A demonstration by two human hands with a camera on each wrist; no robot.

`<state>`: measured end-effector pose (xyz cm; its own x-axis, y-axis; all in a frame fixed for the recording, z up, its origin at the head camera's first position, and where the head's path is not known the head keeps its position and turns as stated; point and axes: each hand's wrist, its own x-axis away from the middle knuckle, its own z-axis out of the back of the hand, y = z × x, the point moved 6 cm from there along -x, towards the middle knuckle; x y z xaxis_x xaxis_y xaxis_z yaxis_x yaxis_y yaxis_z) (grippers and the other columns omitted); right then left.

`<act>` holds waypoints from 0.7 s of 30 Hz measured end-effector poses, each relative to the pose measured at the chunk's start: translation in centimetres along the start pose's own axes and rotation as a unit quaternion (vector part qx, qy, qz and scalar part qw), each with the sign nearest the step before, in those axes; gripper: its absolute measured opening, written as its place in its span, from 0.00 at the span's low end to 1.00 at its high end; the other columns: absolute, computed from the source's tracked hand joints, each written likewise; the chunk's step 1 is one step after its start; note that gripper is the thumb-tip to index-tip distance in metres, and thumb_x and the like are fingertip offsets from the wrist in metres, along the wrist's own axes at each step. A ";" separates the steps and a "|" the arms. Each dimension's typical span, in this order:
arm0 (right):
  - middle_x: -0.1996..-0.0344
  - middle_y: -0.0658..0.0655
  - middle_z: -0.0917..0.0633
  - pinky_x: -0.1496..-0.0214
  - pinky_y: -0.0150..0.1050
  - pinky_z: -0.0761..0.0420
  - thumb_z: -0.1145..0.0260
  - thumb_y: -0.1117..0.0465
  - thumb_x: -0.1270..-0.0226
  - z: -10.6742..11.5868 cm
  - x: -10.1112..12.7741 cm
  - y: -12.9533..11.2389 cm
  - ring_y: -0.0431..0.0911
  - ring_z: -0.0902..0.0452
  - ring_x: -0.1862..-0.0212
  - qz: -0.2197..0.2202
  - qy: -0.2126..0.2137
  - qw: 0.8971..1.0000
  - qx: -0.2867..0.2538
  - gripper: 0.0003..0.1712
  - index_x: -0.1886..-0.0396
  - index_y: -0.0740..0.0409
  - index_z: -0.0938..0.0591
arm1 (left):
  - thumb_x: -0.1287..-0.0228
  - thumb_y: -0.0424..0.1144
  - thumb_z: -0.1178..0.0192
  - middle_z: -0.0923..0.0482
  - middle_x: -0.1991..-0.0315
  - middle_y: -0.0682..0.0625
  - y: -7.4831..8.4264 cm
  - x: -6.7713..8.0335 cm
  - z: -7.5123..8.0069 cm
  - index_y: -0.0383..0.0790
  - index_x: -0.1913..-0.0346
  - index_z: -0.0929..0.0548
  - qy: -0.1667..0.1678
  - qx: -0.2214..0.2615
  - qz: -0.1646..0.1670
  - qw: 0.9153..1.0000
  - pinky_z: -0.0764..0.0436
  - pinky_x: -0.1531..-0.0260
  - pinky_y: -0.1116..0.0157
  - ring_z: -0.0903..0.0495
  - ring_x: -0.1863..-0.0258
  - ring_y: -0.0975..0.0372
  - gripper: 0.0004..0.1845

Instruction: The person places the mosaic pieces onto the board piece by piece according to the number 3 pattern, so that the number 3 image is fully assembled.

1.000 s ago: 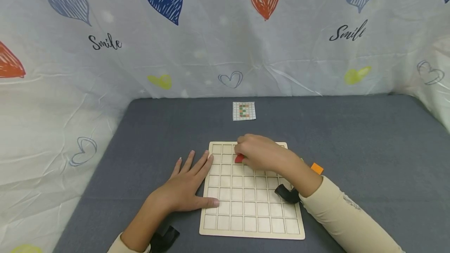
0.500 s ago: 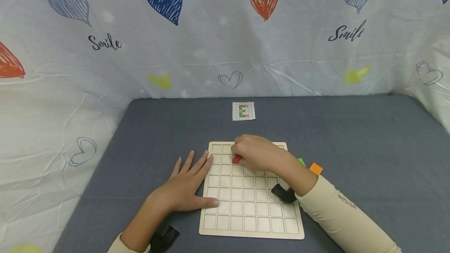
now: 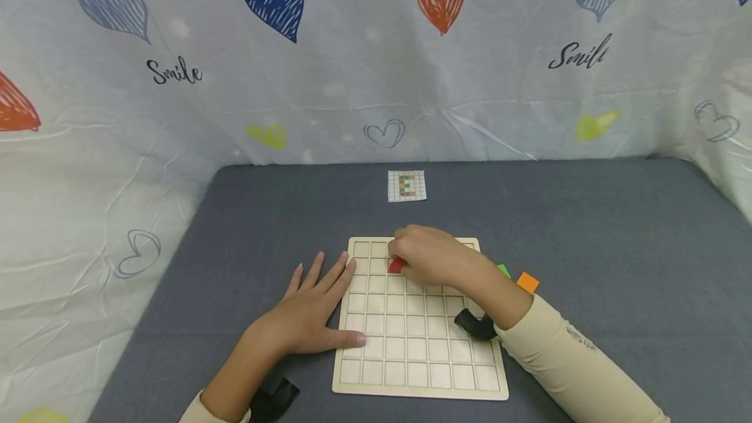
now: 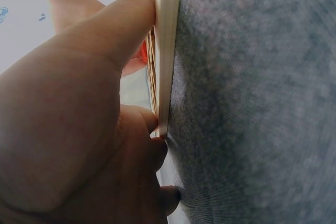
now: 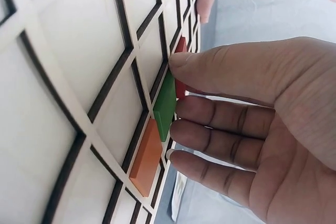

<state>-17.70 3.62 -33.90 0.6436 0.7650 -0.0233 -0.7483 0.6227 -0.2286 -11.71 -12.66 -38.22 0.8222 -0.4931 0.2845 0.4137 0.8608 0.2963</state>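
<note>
A wooden grid board lies in front of me in the head view. My left hand is spread along its left side, thumb on the board, fingertips at the edge. At the upper part of the board, my right hand pinches a red square tile, which looks tilted over a cell in the third column. In the right wrist view, a green tile and an orange tile sit in the row of cells beside the red one, close to the curled fingers. Those two are hidden by the hand in the head view.
Past the board's right edge lie a loose orange tile and a green tile, partly behind the forearm. A small printed grid card lies farther back on the grey cloth. A heart-patterned sheet hangs behind.
My right hand has shifted slightly left with the red tile. The green tile beside the forearm has come more into view. My left hand stays in place.
</note>
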 end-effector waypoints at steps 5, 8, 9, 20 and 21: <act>0.82 0.46 0.32 0.74 0.33 0.34 0.36 0.66 0.46 0.0 0.0 0.0 0.40 0.37 0.76 0.001 -0.002 1.000 0.003 0.09 0.80 0.50 0.24 | 0.56 0.78 0.56 0.72 0.29 0.57 0.0 0.0 0.0 0.55 0.29 0.65 0.000 0.003 -0.001 1.000 0.66 0.40 0.44 0.74 0.33 0.52 0.56; 0.82 0.45 0.32 0.74 0.33 0.34 0.36 0.65 0.46 0.0 0.0 0.0 0.40 0.37 0.75 -0.001 -0.003 1.000 0.005 0.09 0.80 0.50 0.24 | 0.56 0.78 0.56 0.72 0.29 0.57 -0.1 0.0 0.0 0.54 0.29 0.65 0.001 0.001 -0.002 1.000 0.66 0.40 0.44 0.74 0.33 0.52 0.56; 0.82 0.45 0.32 0.73 0.33 0.34 0.35 0.65 0.46 -0.1 0.0 0.0 0.40 0.36 0.75 -0.002 -0.003 1.000 0.006 0.09 0.80 0.50 0.24 | 0.56 0.78 0.56 0.72 0.29 0.57 -0.1 0.0 0.0 0.54 0.29 0.65 0.001 0.001 -0.002 1.000 0.66 0.40 0.44 0.74 0.33 0.52 0.56; 0.78 0.45 0.31 0.71 0.33 0.32 0.38 0.63 0.44 -0.5 0.7 -1.1 0.41 0.36 0.73 0.018 0.027 0.998 0.055 0.03 0.75 0.52 0.21 | 0.56 0.78 0.56 0.72 0.29 0.57 -0.1 0.0 -0.1 0.54 0.29 0.64 0.001 0.002 -0.002 1.000 0.66 0.41 0.43 0.74 0.33 0.51 0.56; 0.77 0.46 0.31 0.71 0.33 0.31 0.38 0.63 0.44 -0.5 0.8 -1.3 0.41 0.36 0.72 0.026 0.032 0.997 0.063 0.03 0.75 0.53 0.20 | 0.56 0.78 0.55 0.72 0.29 0.57 -0.1 0.0 -0.1 0.54 0.29 0.64 0.001 0.003 -0.002 1.000 0.66 0.41 0.43 0.74 0.33 0.51 0.56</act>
<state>-16.11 3.33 -34.07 0.6086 0.7878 -0.0949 -0.7931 0.6007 -0.1007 -11.72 -12.73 -38.30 0.8214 -0.4960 0.2817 0.4144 0.8583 0.3028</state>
